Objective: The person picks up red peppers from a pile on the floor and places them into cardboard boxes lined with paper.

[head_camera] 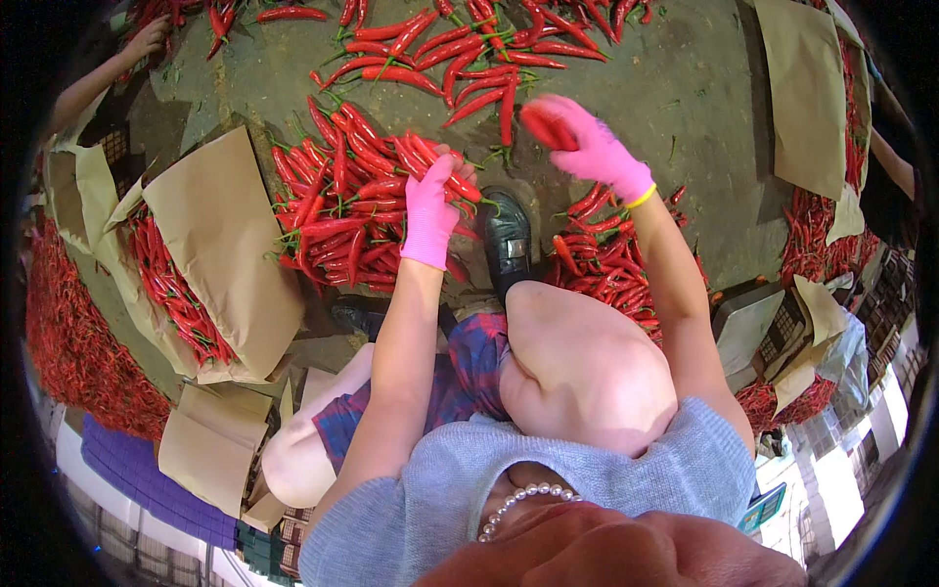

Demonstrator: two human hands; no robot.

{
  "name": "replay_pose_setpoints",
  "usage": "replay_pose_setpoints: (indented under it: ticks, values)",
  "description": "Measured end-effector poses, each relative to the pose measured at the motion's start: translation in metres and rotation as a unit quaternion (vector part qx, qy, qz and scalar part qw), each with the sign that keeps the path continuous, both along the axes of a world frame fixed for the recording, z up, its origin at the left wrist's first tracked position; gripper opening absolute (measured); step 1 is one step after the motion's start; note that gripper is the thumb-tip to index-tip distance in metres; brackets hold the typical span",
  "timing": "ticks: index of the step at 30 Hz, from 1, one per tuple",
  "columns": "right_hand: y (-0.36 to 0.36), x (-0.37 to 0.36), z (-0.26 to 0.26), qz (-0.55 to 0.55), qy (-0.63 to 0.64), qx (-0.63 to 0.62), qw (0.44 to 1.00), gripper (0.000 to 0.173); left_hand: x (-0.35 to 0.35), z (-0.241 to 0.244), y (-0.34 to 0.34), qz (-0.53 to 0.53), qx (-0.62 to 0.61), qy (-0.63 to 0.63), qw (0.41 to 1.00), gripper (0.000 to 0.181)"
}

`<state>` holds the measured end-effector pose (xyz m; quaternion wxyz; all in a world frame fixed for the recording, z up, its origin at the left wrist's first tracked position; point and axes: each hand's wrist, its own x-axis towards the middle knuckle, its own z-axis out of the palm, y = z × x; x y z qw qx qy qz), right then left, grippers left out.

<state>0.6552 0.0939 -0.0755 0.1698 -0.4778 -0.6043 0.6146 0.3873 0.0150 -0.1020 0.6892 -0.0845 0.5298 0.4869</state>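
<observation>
My left hand [433, 198], in a pink glove, is closed around several red chili peppers [419, 158], with fingertips showing bare beyond the glove. It is above a large heap of red chili peppers [330, 242]. Raised over the floor to the right is my right hand [579, 139], also in a pink glove with a yellow cuff edge; blurred red chili peppers are in its grip. Loose red chili peppers [455, 55] lie spread on the floor beyond both hands. A second pile of red chili peppers [601, 264] lies under my right forearm.
A paper-lined container of chilies [220, 249] stands at left, with a large chili heap [81, 352] beyond it. Brown paper [803, 95] covers another container at right. My black shoe [508, 235] is between the piles. Another person's arm [110, 73] reaches in at upper left.
</observation>
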Motion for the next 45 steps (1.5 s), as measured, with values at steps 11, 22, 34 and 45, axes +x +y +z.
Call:
replay_pose_setpoints:
  ticks: [11,22,34,45]
  values:
    - [0.001,-0.043,-0.039,-0.22,-0.105,-0.059,0.968,0.05,0.079,-0.029,0.064,-0.261,0.116,0.251,0.925,0.027]
    - [0.057,-0.095,0.0,0.16,-0.107,-0.039,0.981,0.07,0.038,-0.013,-0.031,-0.009,0.039,-0.07,0.997,0.045]
    - [0.134,-0.12,-0.014,0.057,-0.134,0.091,0.985,0.067,0.041,-0.02,0.029,0.02,0.017,-0.068,0.997,0.043]
    - [0.122,-0.113,-0.038,0.39,-0.269,0.362,0.803,0.053,0.021,-0.004,0.001,-0.027,0.015,0.087,0.996,0.036]
